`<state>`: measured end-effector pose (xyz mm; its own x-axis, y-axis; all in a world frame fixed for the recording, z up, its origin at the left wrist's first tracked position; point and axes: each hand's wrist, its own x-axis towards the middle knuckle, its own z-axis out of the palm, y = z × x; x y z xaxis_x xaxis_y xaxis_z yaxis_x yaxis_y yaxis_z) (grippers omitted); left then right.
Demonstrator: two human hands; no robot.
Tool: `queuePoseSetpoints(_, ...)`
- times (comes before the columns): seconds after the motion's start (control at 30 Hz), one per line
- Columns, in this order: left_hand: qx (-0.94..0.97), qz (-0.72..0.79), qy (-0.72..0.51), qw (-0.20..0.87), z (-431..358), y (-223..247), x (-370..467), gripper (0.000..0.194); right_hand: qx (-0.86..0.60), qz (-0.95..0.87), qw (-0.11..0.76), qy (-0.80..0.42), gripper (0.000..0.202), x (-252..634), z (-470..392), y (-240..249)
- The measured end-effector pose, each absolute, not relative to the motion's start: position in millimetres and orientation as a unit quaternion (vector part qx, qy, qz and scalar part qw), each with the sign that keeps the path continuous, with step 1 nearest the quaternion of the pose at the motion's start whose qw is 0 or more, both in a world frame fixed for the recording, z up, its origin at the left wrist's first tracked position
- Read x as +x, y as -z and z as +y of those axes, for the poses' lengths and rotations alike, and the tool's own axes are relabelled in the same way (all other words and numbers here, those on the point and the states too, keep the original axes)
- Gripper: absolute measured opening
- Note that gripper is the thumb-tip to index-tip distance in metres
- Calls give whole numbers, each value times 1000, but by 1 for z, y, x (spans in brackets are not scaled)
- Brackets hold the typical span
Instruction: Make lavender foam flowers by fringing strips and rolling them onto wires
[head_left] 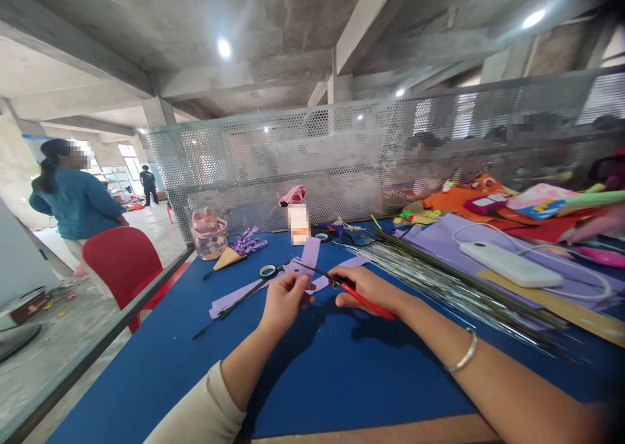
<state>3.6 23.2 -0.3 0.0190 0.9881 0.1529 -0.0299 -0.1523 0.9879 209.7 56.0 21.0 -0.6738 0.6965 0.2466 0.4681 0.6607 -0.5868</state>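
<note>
Between thumb and fingers, my left hand (284, 303) pinches a purple paper strip (310, 254) that stands up from the grip. My right hand (365, 289) is wrapped round red-handled scissors (364, 301), their dark blades pointing left across the strip. Whether the blades touch the paper I cannot tell. More purple strips (233, 299) lie on the blue table (312, 379) behind and left of my hands. A roll of tape (268, 272) rests on them, and a dark thin stem lies along them.
A pink-lidded jar (209, 235), a purple fringed piece (248, 240) and a phone-like screen (299, 224) stand at the back. Wire bundles (439, 288), purple sheets (439, 235) and a white power strip (510, 263) fill the right. A perforated metal screen (273, 170) borders the table. Two people are at left, near a red chair (122, 262).
</note>
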Motion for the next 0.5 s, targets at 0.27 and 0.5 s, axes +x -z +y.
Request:
queuePoseSetpoints(0.27,538,442,-544,469,24,1,3,45,-341,-877,234,-244,57,211,58,-21)
queuePoseSetpoints(0.5,529,440,-551,472,22,0,3,45,-353,-874,233,-241,55,212,59,-19)
